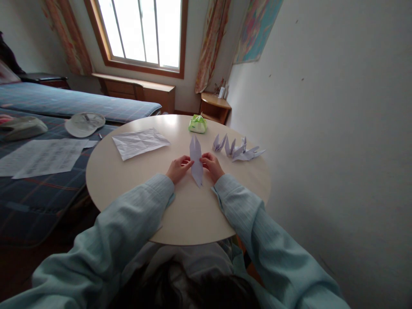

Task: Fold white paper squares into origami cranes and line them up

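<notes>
A folded white paper point(196, 165), long and narrow with pointed ends and a split at the far tip, is held upright-lengthwise between my two hands over the table. My left hand point(179, 168) pinches its left edge with thumb and fingers. On the opposite edge, my right hand point(211, 166) grips it in the same way. Several folded paper cranes point(238, 149) stand in a row to the right of my right hand. Left of my hands lies a creased sheet of paper point(140, 142), spread flat.
The round cream table point(128, 184) carries a green-and-white tissue pack point(197, 124) at its far side. Beside it on the left is a bed point(41, 193) with printed sheets point(48, 156) and a white cap point(84, 124). A white wall point(337, 150) stands close on the right.
</notes>
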`<control>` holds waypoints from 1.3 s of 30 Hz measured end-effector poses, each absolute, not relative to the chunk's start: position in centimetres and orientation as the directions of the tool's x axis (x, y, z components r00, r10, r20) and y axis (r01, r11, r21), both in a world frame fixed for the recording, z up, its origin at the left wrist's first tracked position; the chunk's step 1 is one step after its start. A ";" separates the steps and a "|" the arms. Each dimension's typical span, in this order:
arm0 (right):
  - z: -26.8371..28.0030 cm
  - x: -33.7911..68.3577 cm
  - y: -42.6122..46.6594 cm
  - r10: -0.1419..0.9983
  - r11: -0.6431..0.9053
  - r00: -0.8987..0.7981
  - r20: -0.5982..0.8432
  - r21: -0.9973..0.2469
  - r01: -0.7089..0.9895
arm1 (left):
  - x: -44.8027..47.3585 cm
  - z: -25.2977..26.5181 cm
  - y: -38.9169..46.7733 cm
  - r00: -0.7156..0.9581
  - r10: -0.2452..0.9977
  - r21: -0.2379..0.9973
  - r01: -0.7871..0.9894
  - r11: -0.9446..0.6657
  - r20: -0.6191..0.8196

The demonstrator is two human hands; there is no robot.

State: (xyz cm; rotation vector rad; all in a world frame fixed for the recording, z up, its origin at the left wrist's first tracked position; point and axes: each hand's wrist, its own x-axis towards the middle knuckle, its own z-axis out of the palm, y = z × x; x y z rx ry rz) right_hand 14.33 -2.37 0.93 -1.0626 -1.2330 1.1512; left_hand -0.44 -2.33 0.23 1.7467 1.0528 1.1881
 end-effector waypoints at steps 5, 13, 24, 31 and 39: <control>0.9 14.3 -2.4 0.992 0.125 -0.002 0.126 -0.989 -0.074 | -0.5 0.5 -2.5 0.230 0.912 0.893 0.227 -0.389 0.339; 0.8 14.4 -2.3 0.991 0.131 -0.011 0.132 -0.986 -0.104 | -0.5 0.6 -2.5 0.202 0.911 0.892 0.212 -0.398 0.358; 1.0 14.3 -2.5 0.993 0.111 -0.020 0.115 -0.984 -0.141 | -0.4 0.6 -2.5 0.186 0.919 0.910 0.167 -0.379 0.349; 0.8 14.2 -2.5 0.994 0.101 -0.035 0.107 -0.985 -0.139 | -0.5 0.6 -2.4 0.198 0.923 0.918 0.159 -0.364 0.331; 1.2 13.9 -2.9 0.993 0.102 -0.049 0.106 -0.991 -0.087 | -0.5 0.1 -2.3 0.222 0.935 0.930 0.180 -0.320 0.278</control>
